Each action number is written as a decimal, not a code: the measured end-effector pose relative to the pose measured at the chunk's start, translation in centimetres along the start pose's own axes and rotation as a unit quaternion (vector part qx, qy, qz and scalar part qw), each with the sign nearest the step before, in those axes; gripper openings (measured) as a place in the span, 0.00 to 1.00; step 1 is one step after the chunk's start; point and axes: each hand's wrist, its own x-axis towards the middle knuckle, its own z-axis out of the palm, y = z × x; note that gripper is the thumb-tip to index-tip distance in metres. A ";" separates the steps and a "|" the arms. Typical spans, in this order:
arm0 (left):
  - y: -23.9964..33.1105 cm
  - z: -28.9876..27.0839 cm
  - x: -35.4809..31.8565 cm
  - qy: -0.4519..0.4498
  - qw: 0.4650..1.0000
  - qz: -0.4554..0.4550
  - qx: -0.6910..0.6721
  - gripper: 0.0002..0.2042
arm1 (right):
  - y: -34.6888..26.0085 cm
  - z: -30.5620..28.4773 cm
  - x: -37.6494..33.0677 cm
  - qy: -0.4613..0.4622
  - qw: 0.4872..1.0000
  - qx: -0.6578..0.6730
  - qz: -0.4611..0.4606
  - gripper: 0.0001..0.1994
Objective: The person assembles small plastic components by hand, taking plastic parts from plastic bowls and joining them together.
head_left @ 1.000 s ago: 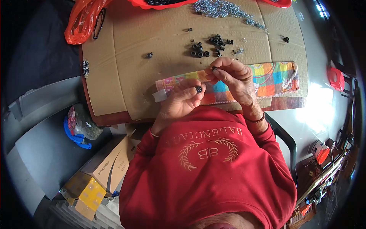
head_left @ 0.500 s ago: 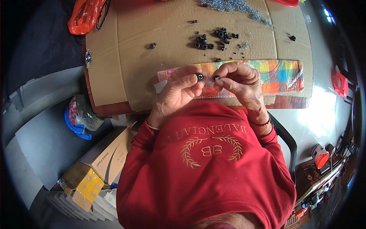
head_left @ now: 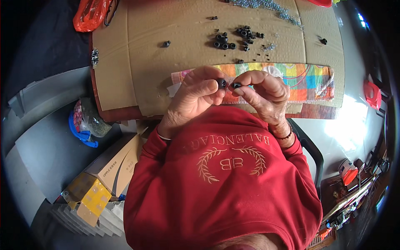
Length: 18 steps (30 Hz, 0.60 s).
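Between the thumb and fingers of my left hand is a black barrel-shaped plastic piece, its round hole facing up towards me. My right hand pinches a smaller black plastic piece close to its right, with a narrow gap between the two. Both hands hover over the near edge of a colourful checked cloth. Beyond them, several loose black plastic parts lie in a cluster on the cardboard. A heap of tiny shiny springs is spread at the far side.
Flattened cardboard covers the table. Single black parts lie apart at left and right. A red plastic bag sits at the far left corner. A cardboard box stands on the left, and a dark chair arm on the right.
The two held pieces have come closer together. My left hand has turned its piece slightly and moved right. The whole view has shifted a little.
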 end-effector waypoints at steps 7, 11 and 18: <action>-0.3 0.0 0.0 -0.009 1.000 -0.002 -0.028 0.11 | -0.5 0.4 0.3 0.001 0.987 -0.135 -0.085 0.09; -0.1 0.0 0.1 -0.025 1.000 0.005 -0.008 0.10 | -0.6 0.6 0.6 0.012 0.981 -0.158 -0.113 0.10; 0.0 0.1 0.0 -0.013 1.000 -0.004 0.011 0.10 | -0.5 0.7 0.7 0.001 0.980 -0.166 -0.108 0.09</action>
